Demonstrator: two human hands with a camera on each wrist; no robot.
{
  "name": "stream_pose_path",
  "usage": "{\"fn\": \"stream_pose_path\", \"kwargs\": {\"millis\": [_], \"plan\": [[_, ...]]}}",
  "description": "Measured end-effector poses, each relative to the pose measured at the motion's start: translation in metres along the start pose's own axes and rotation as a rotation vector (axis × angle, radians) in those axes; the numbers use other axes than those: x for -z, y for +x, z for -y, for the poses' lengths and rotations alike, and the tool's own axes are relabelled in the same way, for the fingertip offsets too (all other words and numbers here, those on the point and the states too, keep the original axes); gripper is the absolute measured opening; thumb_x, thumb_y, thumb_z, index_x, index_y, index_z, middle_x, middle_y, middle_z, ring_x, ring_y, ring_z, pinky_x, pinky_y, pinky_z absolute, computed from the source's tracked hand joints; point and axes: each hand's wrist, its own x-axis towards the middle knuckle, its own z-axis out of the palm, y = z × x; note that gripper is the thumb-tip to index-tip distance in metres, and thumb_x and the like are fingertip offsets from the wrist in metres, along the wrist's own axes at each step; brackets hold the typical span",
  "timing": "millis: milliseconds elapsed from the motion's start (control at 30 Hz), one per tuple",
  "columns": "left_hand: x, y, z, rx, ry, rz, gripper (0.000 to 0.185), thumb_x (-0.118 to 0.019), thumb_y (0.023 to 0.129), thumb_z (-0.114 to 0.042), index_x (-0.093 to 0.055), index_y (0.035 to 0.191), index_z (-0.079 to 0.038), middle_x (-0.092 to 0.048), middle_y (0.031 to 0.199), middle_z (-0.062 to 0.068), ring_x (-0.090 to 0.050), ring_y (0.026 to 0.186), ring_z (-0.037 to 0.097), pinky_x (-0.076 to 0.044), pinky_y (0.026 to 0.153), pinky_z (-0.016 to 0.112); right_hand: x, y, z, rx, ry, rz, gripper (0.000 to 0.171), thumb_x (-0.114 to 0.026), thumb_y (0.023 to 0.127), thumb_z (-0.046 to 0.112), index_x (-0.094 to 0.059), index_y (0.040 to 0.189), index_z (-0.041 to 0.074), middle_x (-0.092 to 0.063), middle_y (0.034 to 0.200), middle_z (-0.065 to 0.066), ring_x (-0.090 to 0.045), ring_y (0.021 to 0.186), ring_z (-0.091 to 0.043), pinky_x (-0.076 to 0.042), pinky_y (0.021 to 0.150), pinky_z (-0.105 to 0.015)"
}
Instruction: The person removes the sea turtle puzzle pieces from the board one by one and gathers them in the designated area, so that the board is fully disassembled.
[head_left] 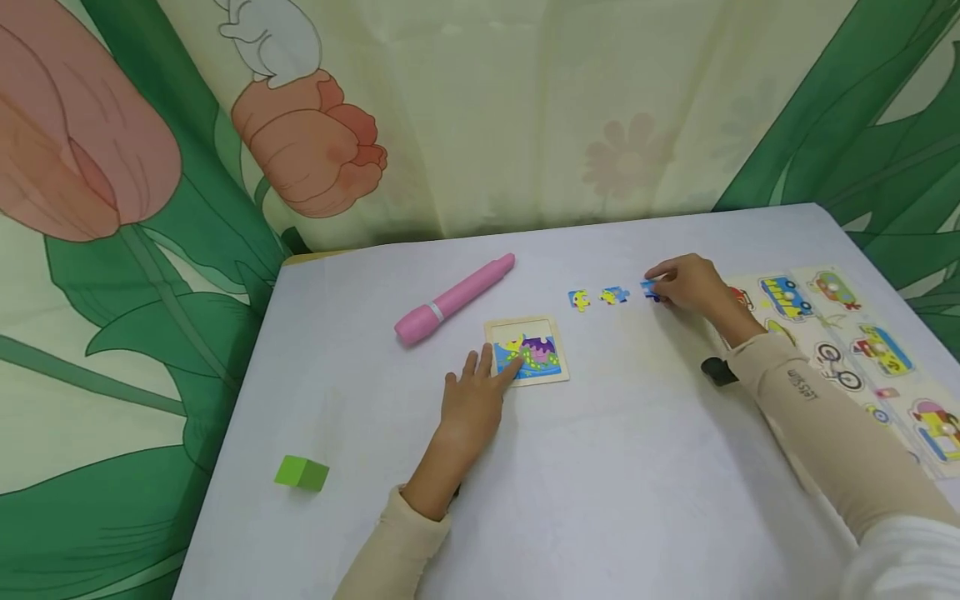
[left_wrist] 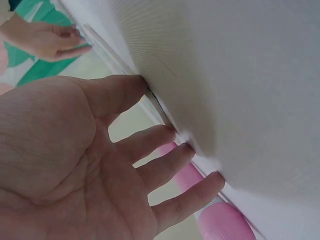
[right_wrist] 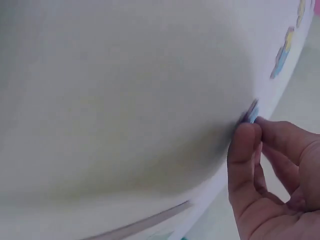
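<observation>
Fingers [head_left: 663, 267] of the right hand [head_left: 693, 287] pinch a blue piece [head_left: 648, 291], the puzzle board [head_left: 532, 328] at eight o'clock, nearer the left hand [head_left: 474, 400]. Left wrist: spread fingers touch the board. Right wrist: another piece [right_wrist: 284, 56] sits at one o'clock.

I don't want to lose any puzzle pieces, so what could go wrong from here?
The right hand pinches a small blue piece at its fingertips, so it might slip free. The neighboring loose piece lies close by and could get knocked. The left hand touches the wooden puzzle tray, so a careless push might shift it.
</observation>
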Motion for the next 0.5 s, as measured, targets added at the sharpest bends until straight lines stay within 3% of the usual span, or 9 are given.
{"fn": "stream_pose_path", "kwargs": {"millis": [133, 233, 333, 500], "plan": [[0.0, 0.0, 0.0, -0.006, -0.005, 0.007, 0.06, -0.053, 0.092, -0.012, -0.031, 0.141, -0.038, -0.028, 0.147, 0.012, -0.029, 0.132, 0.03, -0.039, 0.091, 0.051, -0.014, -0.005, 0.03, 0.083, -0.031, -0.032, 0.027, -0.058, 0.087, 0.01, -0.062, 0.112, 0.001, -0.063, 0.089, -0.017, -0.055, 0.075, -0.025, -0.042, 0.062, -0.033], [0.0, 0.0, 0.0, -0.006, -0.001, 0.003, 0.06, -0.053, 0.092, -0.012, -0.031, 0.141, -0.039, -0.028, 0.147, 0.012, -0.029, 0.132, 0.03, -0.039, 0.091, 0.051, -0.031, -0.01, 0.063, 0.176, -0.016, -0.008, 0.026, -0.06, 0.086, 0.009, -0.063, 0.111, 0.002, -0.063, 0.091, -0.016, -0.055, 0.079, -0.026, -0.043, 0.065, -0.035], [0.0, 0.001, 0.001, -0.008, 0.002, -0.005, 0.061, -0.054, 0.091, -0.012, -0.032, 0.141, -0.039, -0.029, 0.147, 0.012, -0.029, 0.132, 0.03, -0.039, 0.091, 0.051, -0.053, -0.014, 0.096, 0.275, 0.007, 0.06, 0.021, -0.061, 0.087, 0.008, -0.067, 0.106, 0.003, -0.064, 0.089, -0.011, -0.055, 0.08, -0.024, -0.043, 0.066, -0.033], [0.0, 0.001, 0.001, -0.012, 0.008, -0.019, 0.061, -0.056, 0.09, -0.013, -0.033, 0.14, -0.039, -0.03, 0.146, 0.012, -0.031, 0.131, 0.029, -0.04, 0.088, 0.051, -0.087, -0.018, 0.133, 0.347, 0.048, 0.206, 0.016, -0.062, 0.087, 0.013, -0.07, 0.1, 0.007, -0.067, 0.09, -0.002, -0.055, 0.078, -0.018, -0.046, 0.065, -0.029]]}}
